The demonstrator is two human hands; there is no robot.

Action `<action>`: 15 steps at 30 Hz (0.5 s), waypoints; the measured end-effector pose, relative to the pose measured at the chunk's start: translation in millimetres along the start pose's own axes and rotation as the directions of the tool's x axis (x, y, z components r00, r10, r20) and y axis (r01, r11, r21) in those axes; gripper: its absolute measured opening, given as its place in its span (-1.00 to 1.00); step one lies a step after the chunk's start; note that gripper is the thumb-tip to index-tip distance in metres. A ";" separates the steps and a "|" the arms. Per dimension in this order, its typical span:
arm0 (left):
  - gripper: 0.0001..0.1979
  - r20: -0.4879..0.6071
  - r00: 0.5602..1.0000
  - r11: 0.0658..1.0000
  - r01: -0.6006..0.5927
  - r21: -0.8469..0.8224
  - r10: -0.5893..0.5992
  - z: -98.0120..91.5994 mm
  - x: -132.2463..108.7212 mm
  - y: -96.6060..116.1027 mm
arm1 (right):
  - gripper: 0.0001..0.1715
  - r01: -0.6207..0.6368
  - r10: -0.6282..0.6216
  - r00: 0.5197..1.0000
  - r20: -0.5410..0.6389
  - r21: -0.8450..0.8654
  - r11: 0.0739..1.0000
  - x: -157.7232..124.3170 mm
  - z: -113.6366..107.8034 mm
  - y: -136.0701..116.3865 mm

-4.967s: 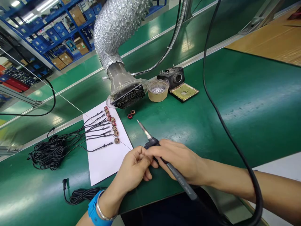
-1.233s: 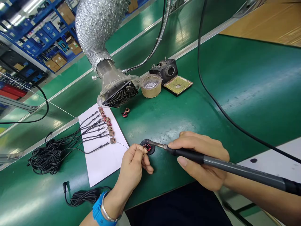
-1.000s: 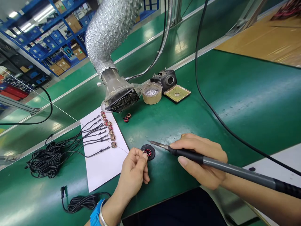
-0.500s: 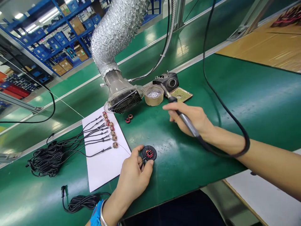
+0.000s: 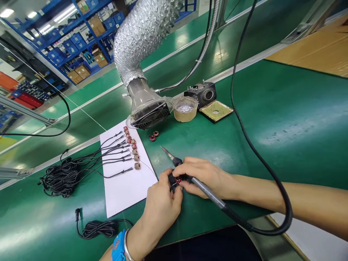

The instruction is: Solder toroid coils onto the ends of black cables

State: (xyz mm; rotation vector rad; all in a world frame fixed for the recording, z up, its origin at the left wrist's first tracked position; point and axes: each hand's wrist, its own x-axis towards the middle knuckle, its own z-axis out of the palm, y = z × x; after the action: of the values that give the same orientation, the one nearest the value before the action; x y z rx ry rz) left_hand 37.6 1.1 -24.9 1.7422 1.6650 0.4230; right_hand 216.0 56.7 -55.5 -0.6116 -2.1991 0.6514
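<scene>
My right hand (image 5: 203, 177) is shut on the grey-and-black handle of a soldering iron (image 5: 206, 190), whose bare metal tip (image 5: 166, 153) points up and to the left. My left hand (image 5: 163, 206) pinches a small black disc (image 5: 174, 179) holding a red-and-copper toroid coil (image 5: 178, 180). Fingers of both hands nearly meet around it and hide much of the disc. A thin wire (image 5: 148, 167) runs from there toward a white paper sheet (image 5: 127, 185). On that sheet lies a row of several copper coils (image 5: 133, 146) with black leads.
Behind the paper sit black cable coils (image 5: 61, 177), and another lies at the front (image 5: 99, 229). Two loose toroids (image 5: 154, 135) lie near a fume extractor fan (image 5: 150, 116). Farther back stand a tip-cleaner tin (image 5: 185, 109) and iron stand (image 5: 202, 93). The iron's cord loops right.
My right hand has brought the iron back from near the stand to the disc. The iron now points up-left, and my left hand has closed around the disc.
</scene>
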 end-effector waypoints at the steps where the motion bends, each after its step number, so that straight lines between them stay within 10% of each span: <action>1: -0.64 0.000 1.000 1.000 -0.004 0.000 0.004 0.3 0.3 -0.3 | -0.73 0.019 -0.019 0.999 -0.031 0.004 1.000 -0.7 1.7 0.3; 8: -0.63 0.093 0.994 0.980 0.076 -0.184 -0.060 -14.7 -5.8 6.3 | -0.49 -0.050 0.062 0.974 -0.218 0.059 0.997 -1.9 -6.0 3.3; 15: -0.72 0.016 1.000 0.898 0.002 -0.439 0.005 -49.3 -10.2 3.5 | -0.37 -0.321 0.293 0.946 0.142 0.552 0.769 22.7 -9.9 -15.5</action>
State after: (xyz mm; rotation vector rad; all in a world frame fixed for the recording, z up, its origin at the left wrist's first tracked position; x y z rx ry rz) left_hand 6.6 3.6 14.9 1.4039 1.4182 0.7231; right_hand 206.4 61.2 -28.2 -0.6369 -1.8084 1.4478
